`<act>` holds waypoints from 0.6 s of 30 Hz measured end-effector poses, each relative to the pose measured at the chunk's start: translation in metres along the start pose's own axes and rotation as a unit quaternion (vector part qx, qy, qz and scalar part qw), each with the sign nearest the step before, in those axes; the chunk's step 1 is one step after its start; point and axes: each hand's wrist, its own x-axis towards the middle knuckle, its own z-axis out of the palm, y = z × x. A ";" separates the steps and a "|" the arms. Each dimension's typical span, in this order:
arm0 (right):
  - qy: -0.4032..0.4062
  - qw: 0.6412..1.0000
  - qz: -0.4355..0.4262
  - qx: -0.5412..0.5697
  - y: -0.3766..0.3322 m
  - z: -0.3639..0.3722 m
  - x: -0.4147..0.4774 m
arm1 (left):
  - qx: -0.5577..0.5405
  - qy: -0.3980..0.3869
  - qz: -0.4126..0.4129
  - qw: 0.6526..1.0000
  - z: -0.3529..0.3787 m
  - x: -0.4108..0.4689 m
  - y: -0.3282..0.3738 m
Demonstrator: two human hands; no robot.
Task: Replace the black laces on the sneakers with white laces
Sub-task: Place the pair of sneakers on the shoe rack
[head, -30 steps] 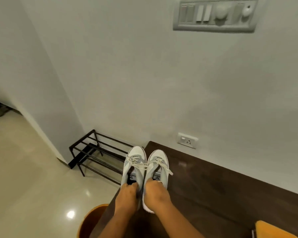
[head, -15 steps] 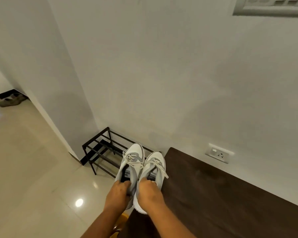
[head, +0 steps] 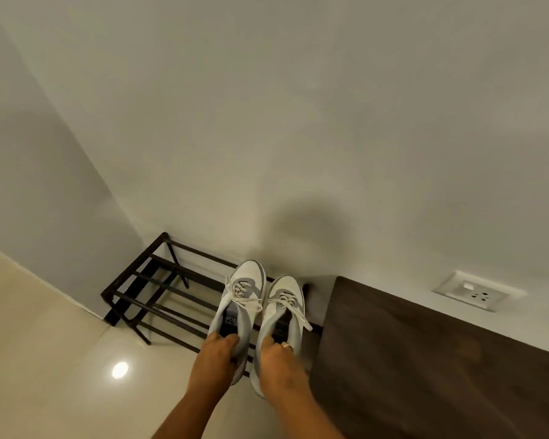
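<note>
Two white sneakers with white laces hang side by side in the air, toes pointing away from me. My left hand [head: 215, 356] grips the heel of the left sneaker [head: 241, 296], fingers curled into its opening. My right hand [head: 279, 364], with a ring on one finger, grips the heel of the right sneaker [head: 284, 307] the same way. Both sneakers are over the right end of a black metal shoe rack [head: 146, 289]. No black laces are in sight.
The shoe rack stands on a glossy cream floor [head: 45, 359] against a white wall. A dark wooden table [head: 425, 359] lies to the right, its left edge close to the right sneaker. A wall socket [head: 479, 291] sits above the table.
Both hands have carried the sneakers leftward off the table's edge and out over the shoe rack. The view has swung left and down.
</note>
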 end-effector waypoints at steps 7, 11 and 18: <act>-0.010 0.999 0.031 -0.017 -0.004 0.024 0.047 | 0.015 -0.015 0.028 0.999 0.028 0.028 -0.026; 0.004 0.999 0.038 -0.026 -0.011 0.035 0.068 | 0.052 -0.026 0.051 0.997 0.042 0.047 -0.046; -0.011 0.998 0.049 -0.038 -0.019 0.065 0.085 | 0.068 -0.038 0.069 0.995 0.053 0.055 -0.061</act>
